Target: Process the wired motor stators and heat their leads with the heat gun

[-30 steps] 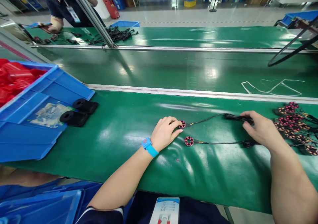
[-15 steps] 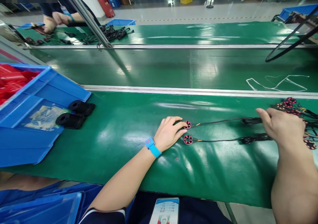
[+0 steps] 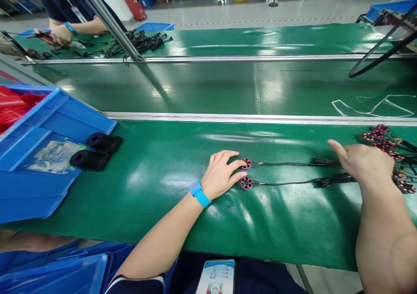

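Two round motor stators with red-and-black windings lie on the green work surface, each with a black cable running right. My left hand (image 3: pixel 221 174), wearing a blue watch, rests with fingers apart. Its index fingertip touches the upper stator (image 3: pixel 246 163), and its thumb tip is near the lower stator (image 3: pixel 246 183). My right hand (image 3: pixel 369 161) lies over the upper black cable (image 3: pixel 324 162), thumb stretched out, the other fingers curled down and mostly hidden. The lower black cable (image 3: pixel 325 182), bundled at its right part, passes below that hand.
More stators (image 3: pixel 382 132) with cables are heaped at the right. Two black plastic parts (image 3: pixel 89 159) sit by a blue bin (image 3: pixel 29 185) holding red pieces. A white rail (image 3: pixel 211 118) edges the surface. Across it, another person's hands (image 3: pixel 61 33) handle cables.
My right hand has shifted slightly left, and the bundled part of the upper cable has moved left and down with it. My left hand stays at the upper stator.
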Demonstrator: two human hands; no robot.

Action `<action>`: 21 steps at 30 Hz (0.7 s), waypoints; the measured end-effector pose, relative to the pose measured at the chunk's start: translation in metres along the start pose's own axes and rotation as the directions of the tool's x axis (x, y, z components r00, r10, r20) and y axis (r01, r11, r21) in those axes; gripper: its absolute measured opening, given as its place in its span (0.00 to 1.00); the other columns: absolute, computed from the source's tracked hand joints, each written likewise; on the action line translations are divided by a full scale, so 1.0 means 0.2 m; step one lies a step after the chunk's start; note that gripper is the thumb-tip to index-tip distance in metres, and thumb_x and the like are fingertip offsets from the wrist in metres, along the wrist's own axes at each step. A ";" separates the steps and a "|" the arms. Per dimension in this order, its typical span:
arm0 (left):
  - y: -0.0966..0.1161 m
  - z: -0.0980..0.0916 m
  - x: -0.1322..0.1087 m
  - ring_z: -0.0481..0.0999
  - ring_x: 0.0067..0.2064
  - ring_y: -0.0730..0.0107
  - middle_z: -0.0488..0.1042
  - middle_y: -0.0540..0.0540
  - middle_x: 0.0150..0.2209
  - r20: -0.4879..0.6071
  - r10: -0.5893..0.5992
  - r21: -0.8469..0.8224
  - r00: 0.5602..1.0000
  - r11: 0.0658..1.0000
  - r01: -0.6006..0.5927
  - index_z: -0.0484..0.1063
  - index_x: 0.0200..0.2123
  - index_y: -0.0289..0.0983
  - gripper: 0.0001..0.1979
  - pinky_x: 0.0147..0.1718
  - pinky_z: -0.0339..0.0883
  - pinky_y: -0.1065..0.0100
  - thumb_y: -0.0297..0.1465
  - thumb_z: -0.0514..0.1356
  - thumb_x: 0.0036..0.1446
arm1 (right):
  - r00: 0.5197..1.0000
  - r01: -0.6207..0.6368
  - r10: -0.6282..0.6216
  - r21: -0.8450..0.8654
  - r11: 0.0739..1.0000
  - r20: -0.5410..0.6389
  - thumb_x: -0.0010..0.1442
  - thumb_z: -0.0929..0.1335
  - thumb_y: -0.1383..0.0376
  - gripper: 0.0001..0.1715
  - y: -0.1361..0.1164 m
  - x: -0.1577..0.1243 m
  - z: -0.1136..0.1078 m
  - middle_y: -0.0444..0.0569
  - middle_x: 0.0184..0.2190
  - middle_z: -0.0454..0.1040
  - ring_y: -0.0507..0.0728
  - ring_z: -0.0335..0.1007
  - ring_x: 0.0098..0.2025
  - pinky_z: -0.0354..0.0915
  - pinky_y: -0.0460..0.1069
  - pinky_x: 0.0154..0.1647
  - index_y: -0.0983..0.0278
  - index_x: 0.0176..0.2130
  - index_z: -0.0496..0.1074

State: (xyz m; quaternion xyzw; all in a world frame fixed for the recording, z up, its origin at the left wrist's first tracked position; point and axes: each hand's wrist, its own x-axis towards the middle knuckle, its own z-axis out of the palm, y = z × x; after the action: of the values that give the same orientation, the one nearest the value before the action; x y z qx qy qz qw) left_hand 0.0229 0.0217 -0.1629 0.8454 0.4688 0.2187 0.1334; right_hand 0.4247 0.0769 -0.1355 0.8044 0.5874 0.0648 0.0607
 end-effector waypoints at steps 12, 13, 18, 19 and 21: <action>0.00 -0.01 -0.01 0.64 0.57 0.55 0.68 0.43 0.55 -0.030 0.024 -0.061 0.999 0.998 -0.026 0.72 0.51 0.44 0.14 0.54 0.55 0.53 0.42 0.59 0.65 | 0.807 0.583 -0.411 0.457 0.672 -0.424 0.63 0.68 0.53 0.15 -0.33 -0.16 -0.09 0.50 0.35 0.75 0.56 0.68 0.32 0.61 0.50 0.37 0.63 0.37 0.74; 0.00 -0.02 -0.01 0.65 0.57 0.56 0.69 0.43 0.54 -0.061 0.021 -0.078 0.998 0.997 -0.026 0.71 0.51 0.43 0.15 0.54 0.55 0.53 0.43 0.57 0.66 | 0.791 0.611 -0.480 0.525 0.592 -0.379 0.63 0.68 0.53 0.15 -0.40 -0.20 -0.12 0.50 0.37 0.75 0.55 0.69 0.33 0.62 0.50 0.37 0.62 0.39 0.74; 0.00 -0.07 -0.02 0.69 0.44 0.64 0.73 0.46 0.39 -0.233 0.025 -0.127 0.972 0.990 -0.056 0.74 0.42 0.39 0.14 0.45 0.57 0.60 0.42 0.55 0.68 | 0.697 0.671 -0.641 0.606 0.427 -0.320 0.66 0.66 0.55 0.13 -0.57 -0.31 -0.22 0.48 0.41 0.75 0.58 0.71 0.43 0.65 0.52 0.45 0.60 0.42 0.73; 0.00 -0.08 -0.03 0.68 0.41 0.65 0.72 0.47 0.36 -0.224 0.073 -0.116 0.972 0.988 -0.101 0.75 0.39 0.40 0.14 0.43 0.57 0.61 0.43 0.57 0.67 | 0.678 0.684 -0.662 0.606 0.406 -0.321 0.65 0.66 0.54 0.13 -0.56 -0.32 -0.22 0.48 0.42 0.75 0.58 0.71 0.45 0.65 0.53 0.47 0.60 0.42 0.73; 0.01 -0.09 -0.04 0.66 0.38 0.66 0.69 0.48 0.33 -0.153 0.204 -0.088 0.967 0.972 -0.219 0.76 0.38 0.41 0.15 0.39 0.55 0.62 0.46 0.60 0.63 | 0.617 0.717 -0.731 0.592 0.368 -0.293 0.63 0.68 0.52 0.14 -0.52 -0.34 -0.20 0.48 0.44 0.74 0.60 0.69 0.47 0.64 0.55 0.49 0.59 0.41 0.74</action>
State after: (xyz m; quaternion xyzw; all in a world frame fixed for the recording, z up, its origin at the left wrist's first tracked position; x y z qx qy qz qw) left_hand 0.0122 0.0147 -0.1482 0.8646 0.3721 0.3158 0.1193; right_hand 0.2994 0.0437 -0.1157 0.4302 0.8601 -0.1877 -0.1996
